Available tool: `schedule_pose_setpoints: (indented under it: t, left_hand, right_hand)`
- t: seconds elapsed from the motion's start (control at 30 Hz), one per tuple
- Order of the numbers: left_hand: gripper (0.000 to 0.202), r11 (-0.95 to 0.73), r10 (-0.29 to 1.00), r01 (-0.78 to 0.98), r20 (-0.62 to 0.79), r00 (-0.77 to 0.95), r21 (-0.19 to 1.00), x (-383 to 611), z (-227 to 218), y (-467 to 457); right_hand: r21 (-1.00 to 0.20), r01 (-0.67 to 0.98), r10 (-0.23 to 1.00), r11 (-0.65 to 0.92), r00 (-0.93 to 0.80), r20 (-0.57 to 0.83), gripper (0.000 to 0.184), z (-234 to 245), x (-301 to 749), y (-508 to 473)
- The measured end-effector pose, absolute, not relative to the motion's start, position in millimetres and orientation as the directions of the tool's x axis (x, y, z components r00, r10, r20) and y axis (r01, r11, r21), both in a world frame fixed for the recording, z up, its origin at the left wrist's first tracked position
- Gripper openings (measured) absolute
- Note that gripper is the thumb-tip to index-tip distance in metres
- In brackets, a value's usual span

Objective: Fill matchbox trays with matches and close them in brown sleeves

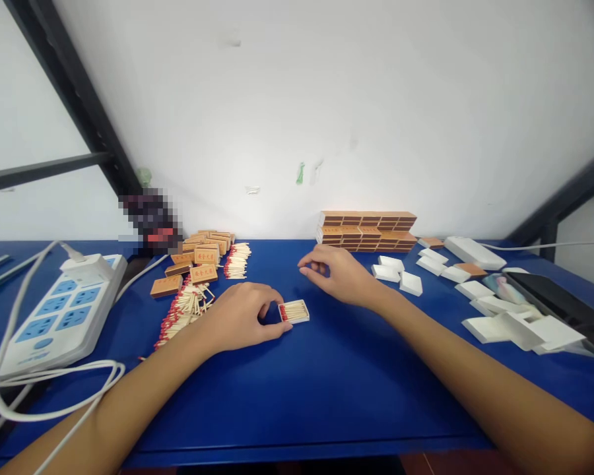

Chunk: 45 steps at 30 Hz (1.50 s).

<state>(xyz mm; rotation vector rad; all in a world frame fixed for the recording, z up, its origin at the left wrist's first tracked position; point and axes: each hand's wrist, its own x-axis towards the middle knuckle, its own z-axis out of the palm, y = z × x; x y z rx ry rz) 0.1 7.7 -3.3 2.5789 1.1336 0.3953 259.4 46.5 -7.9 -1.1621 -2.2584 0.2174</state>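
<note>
A small white matchbox tray (301,320), filled with red-tipped matches (294,310), sits on the blue table. My left hand (247,315) grips its left end between thumb and fingers. To the right and a little behind the tray, my right hand (341,272) hovers with bent fingers, thumb and index tips close together and nothing visible between them. Beside my left forearm lies a loose heap of matches (185,307), with a smaller match pile (237,260) behind it. Orange-brown matchbox sleeves (205,256) lie in a jumble at the left back.
Stacked matchboxes (366,232) stand against the wall. At right are white trays (410,284), folded white card pieces (519,326), a white block-shaped device (475,253) and a dark phone (559,300). A power strip (74,313) with looping white cables (54,415) occupies the left side.
</note>
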Motion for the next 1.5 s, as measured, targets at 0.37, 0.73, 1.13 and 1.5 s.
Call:
schedule_pose_setpoints:
  t: [0.37,0.73,1.13,1.5]
  left_hand:
    - [0.024,-0.679,0.715,0.626,0.151,0.683,0.383,3.3,-2.5,4.0]
    - [0.03,-0.675,0.718,0.631,0.144,0.681,0.383,1.1,-1.8,6.1]
    - [0.026,-0.691,0.705,0.62,0.156,0.692,0.371,0.1,-4.9,7.5]
    - [0.026,-0.697,0.7,0.621,0.149,0.699,0.358,0.0,-3.1,6.7]
  right_hand:
    - [-0.231,0.712,0.749,0.663,-0.623,0.228,0.05,43.6,109.3,156.5]
    - [-0.206,0.756,0.762,0.622,-0.645,-0.065,0.047,56.0,66.7,174.1]
    - [-0.284,0.715,0.718,0.639,-0.687,-0.113,0.067,49.5,58.5,180.5]
    - [-0.285,0.689,0.701,0.666,-0.709,-0.077,0.046,58.0,61.5,174.2]
